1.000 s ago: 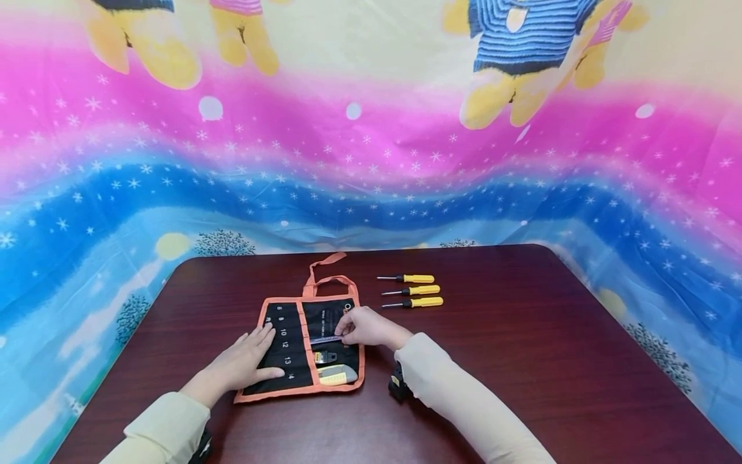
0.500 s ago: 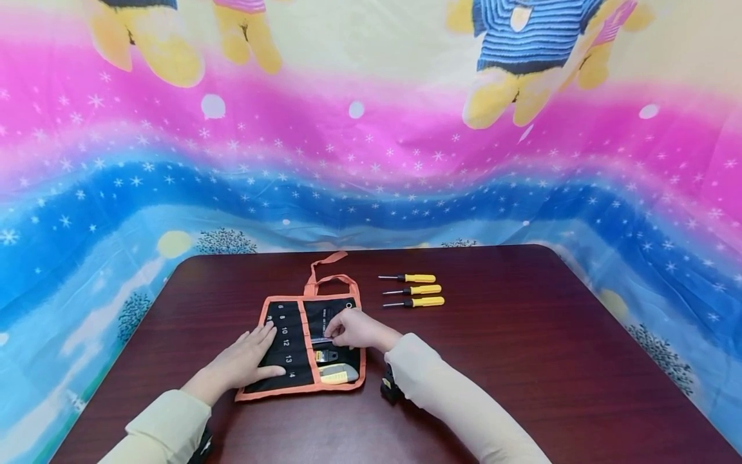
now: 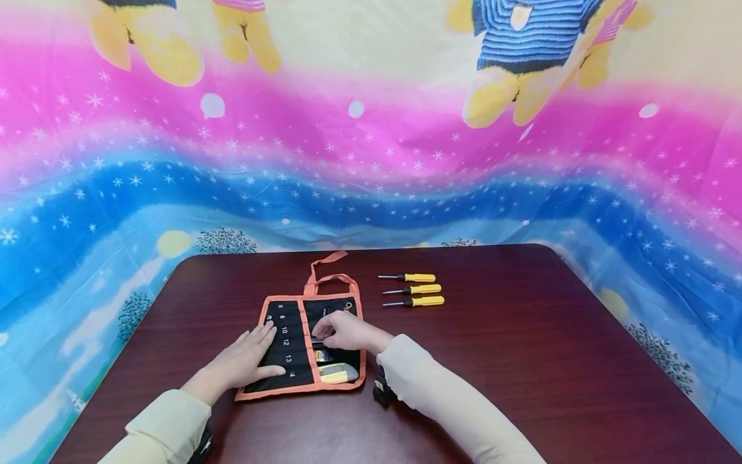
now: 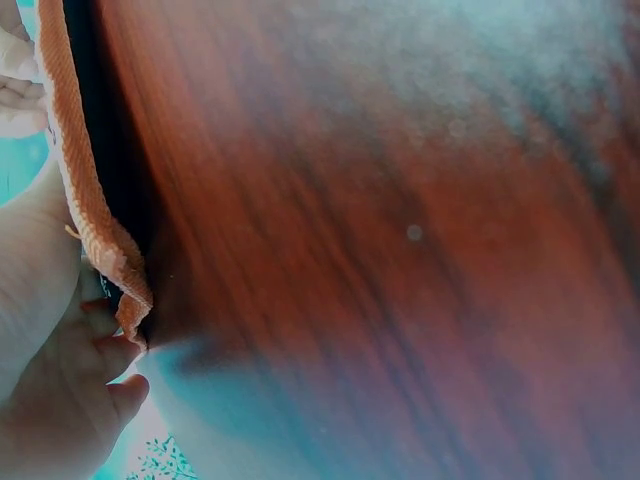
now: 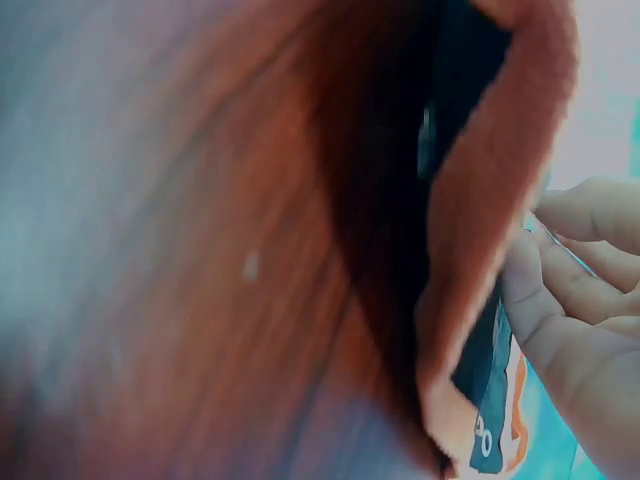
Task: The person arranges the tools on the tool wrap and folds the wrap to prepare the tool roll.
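Note:
A black tool roll [image 3: 292, 383] with orange edging lies unfolded on the table, its left pockets numbered. My left hand [image 3: 243, 361] rests flat on the numbered side, fingers spread; the left wrist view shows this hand [image 4: 50, 380] by the orange edge. Over the right half, my right hand [image 3: 348, 332] pinches a slim, purplish rod [image 3: 317, 341] at a middle pocket's mouth. Fingers mostly hide it, and its kind is unclear. A yellow and grey utility knife [image 3: 339, 373] and a small dark piece with a yellow label [image 3: 323, 355] sit in neighbouring pockets.
Three yellow-handled screwdrivers [image 3: 420, 290] lie in a row on the dark red table [image 3: 493, 361], right of the roll. Orange tie straps [image 3: 313, 277] stretch from its far edge. A printed cloth [image 3: 371, 161] hangs behind the table.
My right hand has moved left with the slim rod, whose visible length has shrunk towards the pocket's mouth. The left hand stays in place on the roll.

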Demonstrator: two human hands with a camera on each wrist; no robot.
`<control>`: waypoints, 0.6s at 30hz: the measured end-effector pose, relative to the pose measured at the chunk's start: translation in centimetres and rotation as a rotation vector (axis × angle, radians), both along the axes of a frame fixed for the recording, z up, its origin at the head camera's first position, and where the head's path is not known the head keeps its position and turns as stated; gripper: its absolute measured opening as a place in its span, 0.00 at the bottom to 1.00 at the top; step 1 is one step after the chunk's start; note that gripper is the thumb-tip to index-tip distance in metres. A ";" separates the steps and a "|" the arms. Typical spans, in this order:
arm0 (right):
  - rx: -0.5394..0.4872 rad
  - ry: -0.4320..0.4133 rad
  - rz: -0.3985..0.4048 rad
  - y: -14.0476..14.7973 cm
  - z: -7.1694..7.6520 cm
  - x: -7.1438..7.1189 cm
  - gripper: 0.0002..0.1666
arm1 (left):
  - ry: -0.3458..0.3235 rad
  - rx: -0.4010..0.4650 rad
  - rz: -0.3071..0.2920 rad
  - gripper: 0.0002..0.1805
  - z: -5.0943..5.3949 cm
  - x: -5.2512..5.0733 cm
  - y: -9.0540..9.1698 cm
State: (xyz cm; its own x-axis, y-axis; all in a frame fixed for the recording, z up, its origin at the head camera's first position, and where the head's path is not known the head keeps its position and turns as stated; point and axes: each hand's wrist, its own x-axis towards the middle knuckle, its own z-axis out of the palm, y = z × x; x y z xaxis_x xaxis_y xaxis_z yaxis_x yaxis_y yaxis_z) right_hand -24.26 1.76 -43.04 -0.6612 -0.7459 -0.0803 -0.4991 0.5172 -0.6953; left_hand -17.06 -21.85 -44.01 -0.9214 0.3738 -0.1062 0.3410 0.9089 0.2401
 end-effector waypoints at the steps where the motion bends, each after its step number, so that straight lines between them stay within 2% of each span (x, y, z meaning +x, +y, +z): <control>1: -0.003 0.000 0.003 -0.1 0.0 0.0 0.12 | 0.000 0.002 0.000 0.50 0.0 0.0 0.0; 12: -0.017 -0.054 -0.003 -0.2 0.2 0.2 0.13 | -0.005 -0.001 0.001 0.50 0.1 0.0 0.0; 18: -0.045 -0.080 0.024 0.3 0.6 0.0 0.12 | -0.008 0.006 -0.003 0.50 -0.1 -0.1 -0.1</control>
